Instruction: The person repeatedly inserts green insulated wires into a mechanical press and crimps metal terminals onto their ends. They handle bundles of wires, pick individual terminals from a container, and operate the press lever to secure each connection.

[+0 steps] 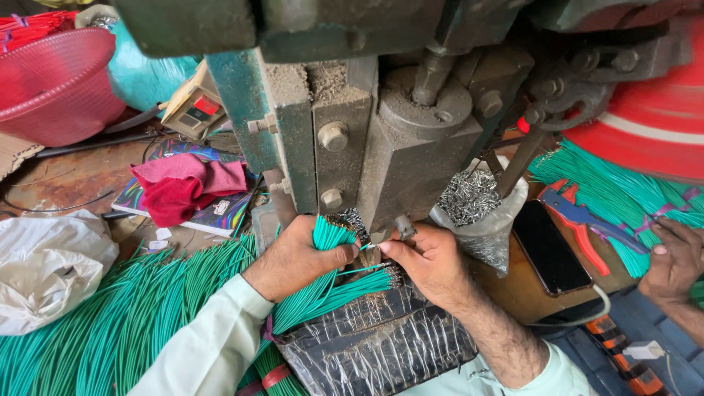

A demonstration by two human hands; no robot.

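My left hand point(297, 257) is closed around a bundle of green wires point(323, 282), their cut ends pointing up toward the grey-green press machine point(345, 132). My right hand point(429, 260) pinches a single green wire point(370, 246) and holds its tip right under the machine's small die point(403, 226). The two hands almost touch below the press head. A plastic-wrapped black pad point(374, 345) lies under my wrists.
A large heap of green wires point(110, 323) lies at the lower left, more green wires point(609, 183) at the right. A bag of small metal terminals point(469, 202), a black phone point(550, 246), red-blue pliers point(579, 216), a red cloth point(187, 187), a red basket point(55, 84). Another person's hand point(671, 260) rests at the right.
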